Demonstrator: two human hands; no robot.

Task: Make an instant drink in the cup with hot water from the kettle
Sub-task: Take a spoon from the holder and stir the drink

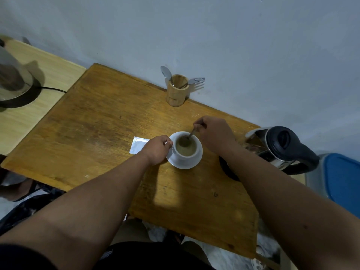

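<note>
A white cup [188, 155] stands on a white saucer [195, 162] near the middle of the wooden table [97, 123]. It holds a light brown drink. My left hand [157, 149] grips the cup's handle at its left side. My right hand [212, 133] pinches the handle of a metal spoon [190, 136] whose bowl is in the drink. A glass kettle [280, 147] with a black lid and handle sits on its black base to the right, partly hidden by my right forearm. A silver sachet [137, 146] lies flat, left of the cup.
A bamboo holder [176, 92] with a spoon and a fork stands at the wall behind the cup. A second kettle [13, 78] sits on a lighter side table at far left, its black cord trailing right. A blue-lidded container [342, 182] is at the right edge.
</note>
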